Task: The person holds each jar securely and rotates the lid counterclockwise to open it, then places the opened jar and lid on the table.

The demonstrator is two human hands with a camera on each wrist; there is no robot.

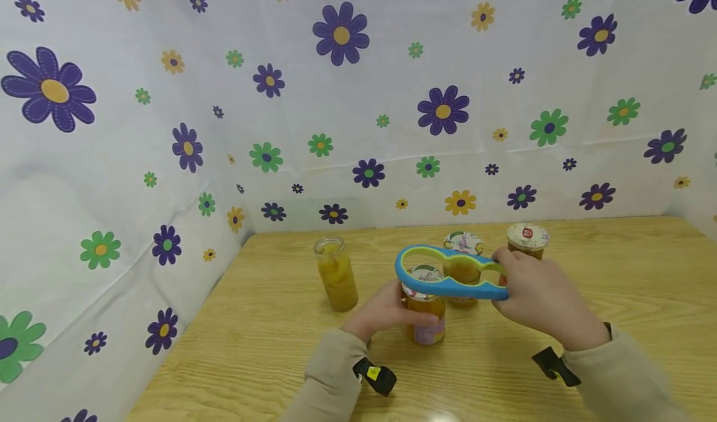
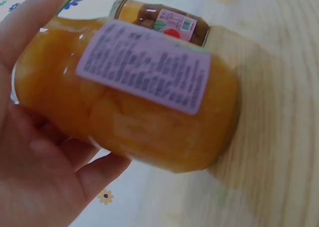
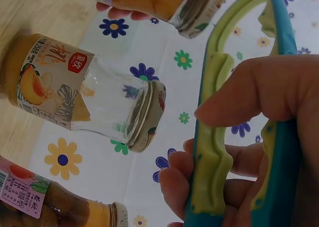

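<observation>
wood-grain worktop (image 1: 263,347) bearing other jars (image 1: 338,282) | floral cloth (image 1: 386,76) hanging behind | left grip (image 1: 386,313) clamping orange jar (image 1: 434,310) | right grip (image 1: 540,297) clamping blue-yellow opener (image 1: 448,287)

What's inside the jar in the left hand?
Something orange, like fruit, shows through the glass of the jar. The light purple label hides what's right behind it, and the left hand covers part near the lid.
</observation>
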